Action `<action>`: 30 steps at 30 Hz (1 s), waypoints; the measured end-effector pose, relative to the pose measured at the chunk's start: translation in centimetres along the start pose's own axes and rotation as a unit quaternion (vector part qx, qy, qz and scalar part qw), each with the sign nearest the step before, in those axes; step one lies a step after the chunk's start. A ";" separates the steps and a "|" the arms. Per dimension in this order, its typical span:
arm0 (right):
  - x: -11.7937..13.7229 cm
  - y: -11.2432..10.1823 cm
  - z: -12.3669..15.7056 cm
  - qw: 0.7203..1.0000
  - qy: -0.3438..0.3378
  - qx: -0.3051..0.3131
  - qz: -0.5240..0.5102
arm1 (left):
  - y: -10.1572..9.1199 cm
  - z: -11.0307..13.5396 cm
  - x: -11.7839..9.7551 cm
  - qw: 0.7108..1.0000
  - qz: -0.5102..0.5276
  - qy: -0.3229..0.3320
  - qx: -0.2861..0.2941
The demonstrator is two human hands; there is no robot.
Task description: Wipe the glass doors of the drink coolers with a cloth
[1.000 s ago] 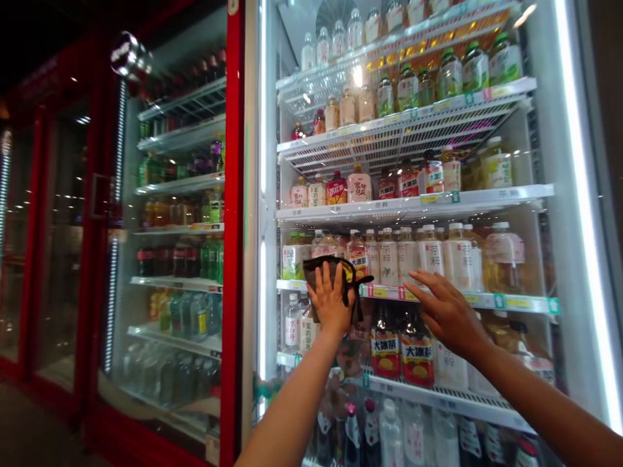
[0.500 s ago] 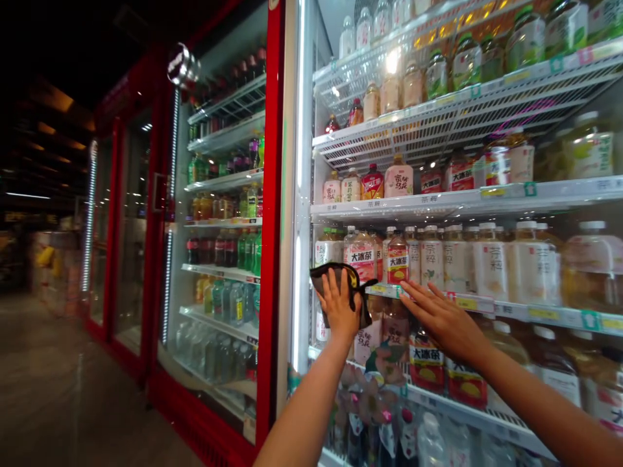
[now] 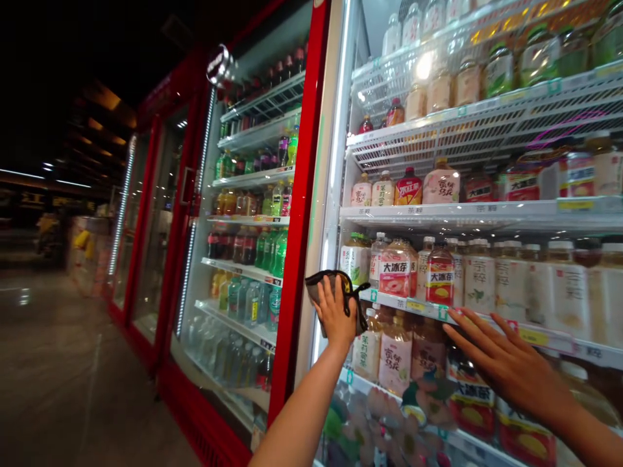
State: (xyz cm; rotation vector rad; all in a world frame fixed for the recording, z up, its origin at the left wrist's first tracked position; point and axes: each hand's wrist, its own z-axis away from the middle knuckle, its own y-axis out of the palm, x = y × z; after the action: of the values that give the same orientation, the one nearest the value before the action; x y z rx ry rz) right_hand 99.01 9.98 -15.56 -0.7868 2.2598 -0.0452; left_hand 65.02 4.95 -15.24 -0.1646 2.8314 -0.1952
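My left hand presses a dark grey cloth with black edging flat against the glass door of a lit drinks fridge, near the door's left edge. Its fingers are spread over the cloth, and a black loop sticks out on the right. To the right, my right hand has its fingers stretched out at the glass, holding nothing. Whether its palm touches the pane cannot be told. Behind the glass, a red-labelled tea bottle and a larger pink-labelled bottle stand on a shelf.
A red fridge frame stands left of my left hand, with a second fridge of bottles beyond it. Flower stickers decorate the lower glass. Dark floor stretches along the left, past blurred stacked goods.
My left hand has slid the cloth left across the glass toward the red frame. The view has turned left. My right hand now sits lower and further right in view, still flat.
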 end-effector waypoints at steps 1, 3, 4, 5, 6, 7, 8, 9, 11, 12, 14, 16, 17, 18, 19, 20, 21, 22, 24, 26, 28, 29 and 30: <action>0.0 0.1 0.1 1.000 -0.001 0.000 -0.001 | 0.2 0.7 0.2 1.000 -0.003 0.003 0.002; 0.0 0.3 0.3 1.000 0.001 0.002 -0.010 | 0.2 0.5 0.3 0.999 -0.003 0.039 0.021; 0.0 0.3 0.4 1.000 0.002 0.005 -0.015 | 0.0 -0.5 0.3 0.998 -0.002 0.055 0.031; 0.0 0.4 0.5 1.000 0.003 0.008 -0.020 | -0.2 -1.9 0.3 0.997 0.001 0.066 0.041; 0.0 0.4 0.6 1.000 0.006 0.011 -0.024 | -0.4 -3.5 0.5 0.997 0.002 0.065 0.046; 0.0 0.4 0.7 1.000 0.008 0.013 -0.028 | -0.5 -5.0 0.8 0.998 -0.001 0.049 0.049; 0.1 0.4 0.8 0.999 0.011 0.014 -0.032 | -0.7 -6.0 1.2 0.998 -0.004 0.034 0.054; 0.1 0.4 0.8 0.999 0.015 0.014 -0.038 | -0.7 -6.4 1.8 0.998 -0.005 0.016 0.057; 0.1 0.3 0.8 0.998 0.025 0.010 -0.056 | -0.7 -5.0 3.0 0.998 -0.001 -0.016 0.055; 0.2 0.3 0.7 0.997 0.029 0.006 -0.067 | -0.7 -3.4 3.5 0.998 0.004 -0.026 0.052; 0.3 0.3 0.6 0.996 0.038 -0.001 -0.085 | -0.6 0.0 4.1 0.998 0.012 -0.029 0.047; 0.3 0.4 0.5 0.994 0.046 -0.007 -0.095 | -0.6 2.0 4.1 0.998 0.010 -0.011 0.059; 0.4 0.4 0.6 0.994 0.048 -0.007 -0.096 | -0.7 1.9 3.9 0.998 0.006 -0.002 0.069; 0.4 0.4 0.6 0.994 0.047 -0.005 -0.095 | -0.8 1.2 3.6 0.997 0.002 0.004 0.079; 0.5 0.3 0.6 0.995 0.043 -0.004 -0.094 | -0.9 0.0 3.3 0.996 -0.001 0.003 0.089; 0.6 0.2 0.7 0.995 0.043 0.000 -0.090 | -1.0 -1.4 3.0 0.995 -0.003 -0.003 0.095; 0.7 0.0 0.8 0.995 0.046 0.009 -0.086 | -1.1 -2.7 2.8 0.995 -0.004 -0.013 0.097; 0.7 -0.2 0.8 0.995 0.053 0.019 -0.083 | -1.1 -3.7 2.9 0.995 -0.005 -0.024 0.097; 0.9 -0.6 0.8 0.994 0.071 0.039 -0.078 | -1.1 -3.5 3.4 0.994 -0.005 -0.047 0.096; 0.9 -0.8 0.7 0.993 0.076 0.050 -0.074 | -1.1 -0.4 4.5 0.992 -0.004 -0.076 0.099; 0.8 -0.8 0.7 0.994 0.070 0.052 -0.070 | -1.2 4.3 5.8 0.988 0.002 -0.108 0.108; 0.8 -0.8 0.7 0.994 0.066 0.053 -0.067 | -1.3 6.5 6.3 0.986 0.007 -0.119 0.117; 0.7 -0.7 0.8 0.995 0.062 0.053 -0.064 | -1.4 8.1 6.8 0.984 0.015 -0.126 0.127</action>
State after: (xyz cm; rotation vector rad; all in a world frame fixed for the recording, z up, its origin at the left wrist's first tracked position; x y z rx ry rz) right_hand 99.50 9.17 -16.37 -0.8908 2.2987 -0.2798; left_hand 61.16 1.77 -24.65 -0.0825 2.5287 -0.4897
